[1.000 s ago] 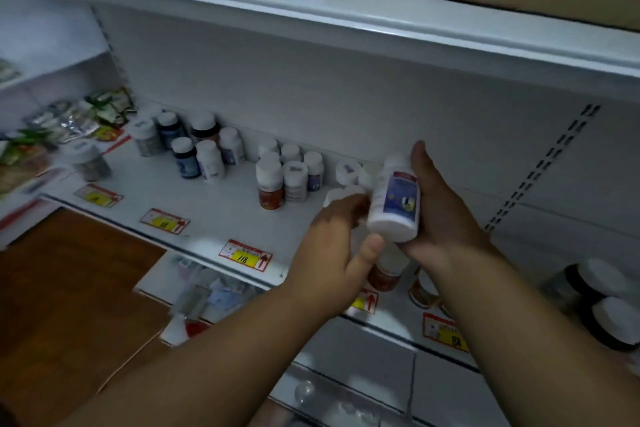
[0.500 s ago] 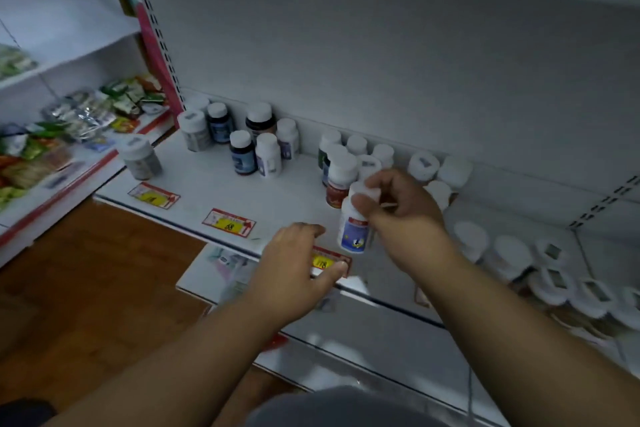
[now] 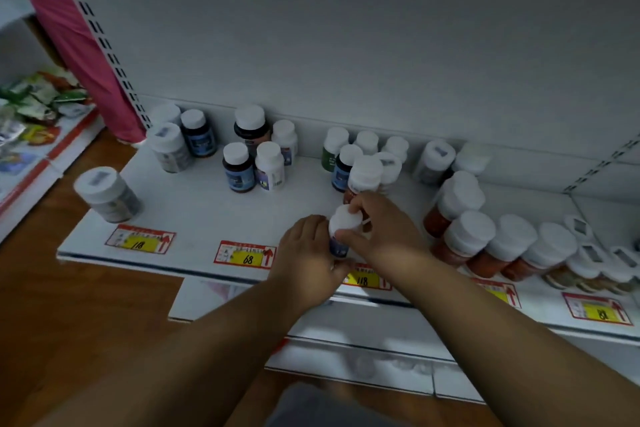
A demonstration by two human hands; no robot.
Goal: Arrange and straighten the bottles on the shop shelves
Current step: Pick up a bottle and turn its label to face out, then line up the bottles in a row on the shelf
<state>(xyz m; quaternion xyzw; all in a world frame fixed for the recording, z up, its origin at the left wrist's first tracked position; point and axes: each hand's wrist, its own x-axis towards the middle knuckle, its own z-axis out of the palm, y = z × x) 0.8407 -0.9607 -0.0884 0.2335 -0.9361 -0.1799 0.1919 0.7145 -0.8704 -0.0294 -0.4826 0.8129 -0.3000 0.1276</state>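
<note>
Both hands, left hand point(image 3: 308, 253) and right hand point(image 3: 377, 229), grip one white-capped bottle point(image 3: 341, 230) (label mostly hidden). Shelf point(image 3: 194, 211) bottles at two o'clock blur together.

snack packs point(image 3: 38, 104) left, price tags point(image 3: 140, 240), wood floor point(image 3: 86, 333)

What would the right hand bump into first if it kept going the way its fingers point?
The right hand points left, so it would first meet the small white-capped bottle it already grips, then the left hand just beyond; depth is uncertain.
</note>
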